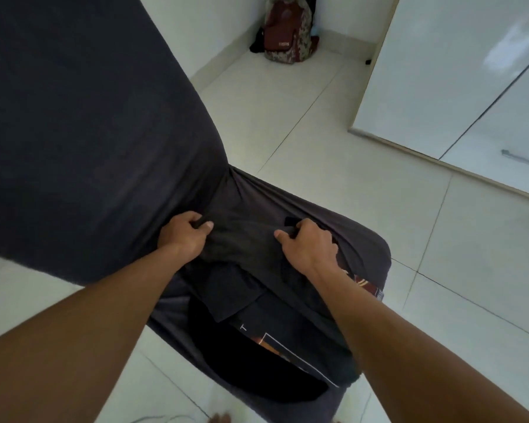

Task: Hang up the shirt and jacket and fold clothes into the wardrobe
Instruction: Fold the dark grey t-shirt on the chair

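Currently the pick-up step, by the look of it: left hand (185, 235) and right hand (307, 244) each clamp the top edge of a dark garment (245, 242), hands apart, cloth stretched between them. Garment lies on the corner of the bed (74, 132), on top of a pile with a printed shirt (275, 343) underneath. Wardrobe (440, 71) stands to the right, doors closed. Backpack (287, 32) in the far corner. Next move likely needs a lift clear of the pile, then a shake-out to decide fold or hang; garment type can't be told.
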`<state>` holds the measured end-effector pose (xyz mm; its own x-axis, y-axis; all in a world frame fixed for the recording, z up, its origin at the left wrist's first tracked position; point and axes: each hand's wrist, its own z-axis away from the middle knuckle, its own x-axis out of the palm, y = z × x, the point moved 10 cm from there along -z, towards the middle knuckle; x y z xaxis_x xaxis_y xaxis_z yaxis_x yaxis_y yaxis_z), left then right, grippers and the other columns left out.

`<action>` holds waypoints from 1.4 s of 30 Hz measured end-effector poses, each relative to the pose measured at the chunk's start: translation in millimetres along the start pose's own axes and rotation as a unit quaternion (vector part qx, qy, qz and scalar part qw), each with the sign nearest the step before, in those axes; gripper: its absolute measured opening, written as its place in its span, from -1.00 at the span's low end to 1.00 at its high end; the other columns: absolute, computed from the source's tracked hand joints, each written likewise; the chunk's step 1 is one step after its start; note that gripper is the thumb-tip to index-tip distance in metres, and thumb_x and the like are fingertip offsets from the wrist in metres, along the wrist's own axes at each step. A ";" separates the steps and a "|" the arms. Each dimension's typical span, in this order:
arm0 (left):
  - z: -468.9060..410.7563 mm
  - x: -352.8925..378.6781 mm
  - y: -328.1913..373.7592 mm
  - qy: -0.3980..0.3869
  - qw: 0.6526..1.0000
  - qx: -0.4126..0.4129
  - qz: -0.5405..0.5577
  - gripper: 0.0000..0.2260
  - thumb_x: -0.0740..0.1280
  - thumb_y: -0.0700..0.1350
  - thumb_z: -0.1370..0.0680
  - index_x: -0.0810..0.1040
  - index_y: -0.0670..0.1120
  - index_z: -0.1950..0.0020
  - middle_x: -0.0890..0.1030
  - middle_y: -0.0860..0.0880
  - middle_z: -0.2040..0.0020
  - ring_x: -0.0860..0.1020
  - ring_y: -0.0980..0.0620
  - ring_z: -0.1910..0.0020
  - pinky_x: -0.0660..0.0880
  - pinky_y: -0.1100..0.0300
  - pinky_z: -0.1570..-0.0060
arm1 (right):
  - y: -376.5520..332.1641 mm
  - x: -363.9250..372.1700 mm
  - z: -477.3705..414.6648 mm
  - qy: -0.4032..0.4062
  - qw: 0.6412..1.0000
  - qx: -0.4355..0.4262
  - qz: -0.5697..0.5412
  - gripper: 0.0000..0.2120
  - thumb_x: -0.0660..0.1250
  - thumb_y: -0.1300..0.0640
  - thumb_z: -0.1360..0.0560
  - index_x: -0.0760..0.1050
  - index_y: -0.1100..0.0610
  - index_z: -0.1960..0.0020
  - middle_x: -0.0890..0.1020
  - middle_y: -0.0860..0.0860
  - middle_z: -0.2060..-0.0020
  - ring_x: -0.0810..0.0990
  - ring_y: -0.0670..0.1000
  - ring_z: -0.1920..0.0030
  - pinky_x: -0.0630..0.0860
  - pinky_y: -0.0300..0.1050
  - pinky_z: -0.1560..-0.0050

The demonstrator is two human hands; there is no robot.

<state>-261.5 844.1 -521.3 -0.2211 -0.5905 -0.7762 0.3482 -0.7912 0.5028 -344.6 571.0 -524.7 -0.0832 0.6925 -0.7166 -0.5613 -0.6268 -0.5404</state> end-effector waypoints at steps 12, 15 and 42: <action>11.5 -36.7 4.2 0.161 0.985 0.025 -0.056 -0.79 0.20 0.00 -0.67 0.60 0.05 0.05 0.65 -0.08 0.08 0.50 -0.06 0.16 0.39 0.14 0.17 | -30.2 -2.7 38.8 0.082 0.973 -0.078 -0.202 -0.80 0.36 0.13 -0.60 0.41 0.04 -0.18 0.55 -0.14 0.29 0.58 -0.12 0.22 0.52 -0.11 0.11; 11.6 -15.4 -1.0 0.054 0.994 0.042 -0.080 -0.72 0.15 0.12 -0.66 0.50 0.06 0.14 0.60 -0.03 0.13 0.51 -0.07 0.15 0.35 0.12 0.18 | -19.9 12.8 44.6 0.016 0.964 -0.020 -0.264 -0.60 0.43 0.05 -0.55 0.26 0.03 -0.21 0.60 -0.06 0.29 0.58 -0.11 0.25 0.42 -0.18 0.23; -21.0 -15.5 90.3 0.090 0.991 0.081 0.054 -0.81 0.30 -0.06 -0.65 0.70 -0.02 -0.12 0.69 0.00 -0.10 0.54 0.07 0.07 0.40 0.31 0.11 | -4.5 -26.7 -6.0 0.127 0.902 0.003 -0.412 -0.83 0.35 0.20 -0.59 0.58 0.01 -0.15 0.62 -0.08 -0.03 0.59 -0.21 0.03 0.53 -0.21 -0.14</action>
<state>-207.5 785.1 -471.9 -0.0191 -0.6462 -0.7629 0.2073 -0.7490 0.6293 -335.0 553.2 -505.8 0.5558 0.8176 -0.1502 -0.3499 0.0662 -0.9344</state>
